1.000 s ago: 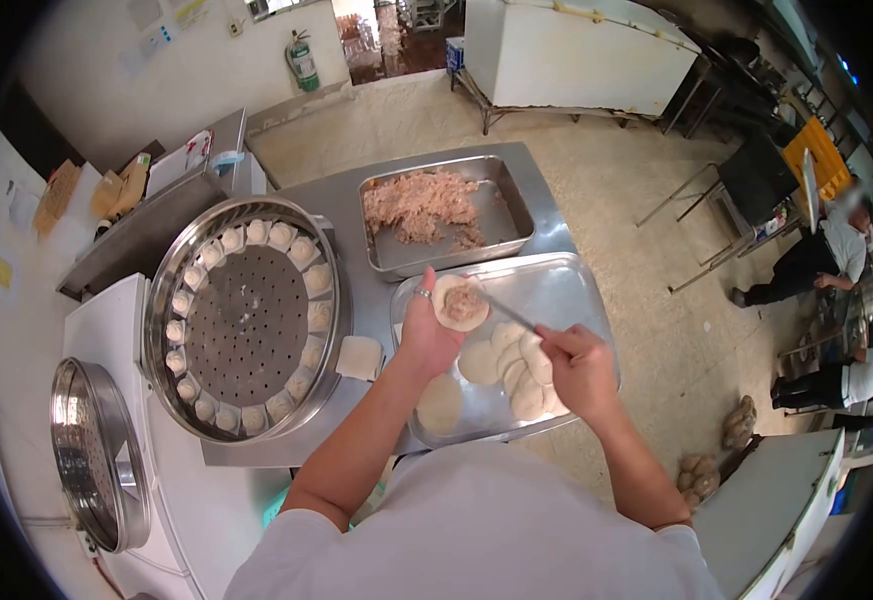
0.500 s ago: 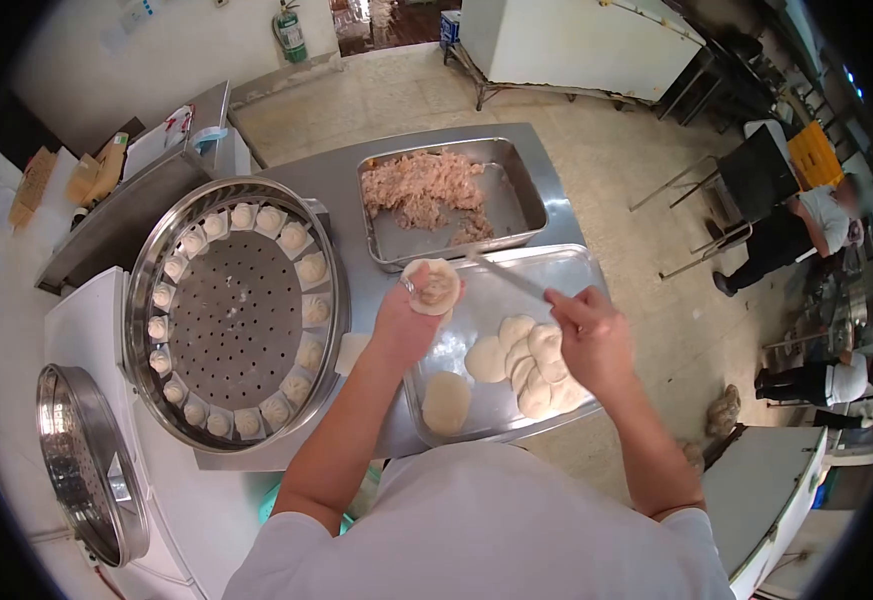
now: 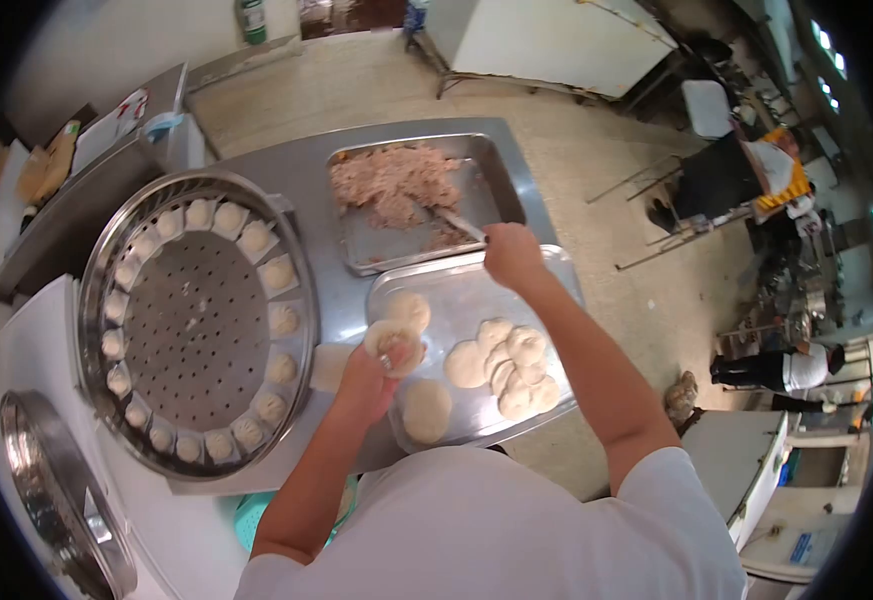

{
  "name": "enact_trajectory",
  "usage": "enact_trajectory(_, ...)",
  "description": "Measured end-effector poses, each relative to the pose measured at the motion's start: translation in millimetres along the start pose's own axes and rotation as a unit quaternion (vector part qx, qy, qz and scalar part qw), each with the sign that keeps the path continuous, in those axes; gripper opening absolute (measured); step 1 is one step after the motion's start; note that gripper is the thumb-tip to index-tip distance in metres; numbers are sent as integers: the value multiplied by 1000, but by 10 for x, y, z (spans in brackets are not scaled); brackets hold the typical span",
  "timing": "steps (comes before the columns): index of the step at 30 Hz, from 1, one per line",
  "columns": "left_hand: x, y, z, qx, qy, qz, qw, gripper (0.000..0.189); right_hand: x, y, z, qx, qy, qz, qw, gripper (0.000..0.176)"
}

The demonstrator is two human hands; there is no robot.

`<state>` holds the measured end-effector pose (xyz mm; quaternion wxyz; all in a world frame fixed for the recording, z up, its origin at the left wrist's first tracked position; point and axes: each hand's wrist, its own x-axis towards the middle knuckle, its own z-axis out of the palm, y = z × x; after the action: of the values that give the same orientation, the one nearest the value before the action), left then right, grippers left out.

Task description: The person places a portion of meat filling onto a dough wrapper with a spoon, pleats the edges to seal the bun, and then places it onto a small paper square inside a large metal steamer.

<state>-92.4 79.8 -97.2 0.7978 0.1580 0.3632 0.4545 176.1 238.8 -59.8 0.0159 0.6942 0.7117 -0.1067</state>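
My left hand holds a round dough wrapper with some pink filling in its middle, over the left edge of the flat tray. My right hand is closed on the handle of a spatula, whose tip is in the meat filling in the deep metal pan. Overlapping dough rounds lie on the flat tray, with single rounds nearer its left side. Left of my hands, pleated buns on paper squares ring the perforated steamer.
A second steamer tier leans at the lower left. A teal basket sits below the table edge. One person is beside chairs at the right, another person farther down. A white cabinet stands beyond the table.
My right hand has moved up and left, bringing the spatula into the meat filling. My left hand has lowered with the wrapper, revealing a dough round behind it. The camera view has shifted.
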Motion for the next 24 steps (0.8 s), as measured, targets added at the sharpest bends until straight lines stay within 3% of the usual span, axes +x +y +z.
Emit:
enact_trajectory(1, -35, -54, -8, -9, 5, 6, 1000, 36, -37, 57, -11, 4, 19, 1, 1000, 23)
enact_trajectory(5, -143, -159, 24, -8, 14, -18, 1000, 35, -807, -99, -361, 91, 257, -13, 962, 14)
enact_trajectory(9, -185, -178, 320, 51, -18, -64, 996, 35, -1741, 71, -262, 274, 202, -40, 939, 12)
enact_trajectory(13, -128, -415, 778, 50, -57, -59, 995, 34, -2752, 122, -25, 342, 55, 69, 935, 25)
enact_trajectory(15, -96, -610, 982, 70, -93, -52, 992, 34, -3139, 224, 120, 368, 42, 98, 924, 23)
enact_trajectory(16, -116, -683, 1179, 70, -101, -72, 990, 34, -3299, 325, 235, 393, 46, 91, 914, 18)
enact_trajectory(18, -274, -825, 1518, 70, -105, -109, 986, 36, -3569, 475, 352, 435, 109, 129, 884, 23)
enact_trajectory(19, -255, -960, 1592, 79, -134, -123, 980, 37, -3663, 580, 342, 451, 138, 141, 870, 28)
enact_trajectory(20, -236, -1134, 1591, 87, -159, -138, 974, 38, -3754, 732, 296, 465, 133, 152, 862, 51)
enact_trajectory(22, -313, -1389, 1778, 110, -192, -156, 963, 38, -3940, 1057, 111, 459, 220, 199, 838, 60)
enact_trajectory(24, -356, -1675, 1991, 100, -219, -142, 960, 36, -4175, 1382, -141, 462, 332, 279, 774, 65)
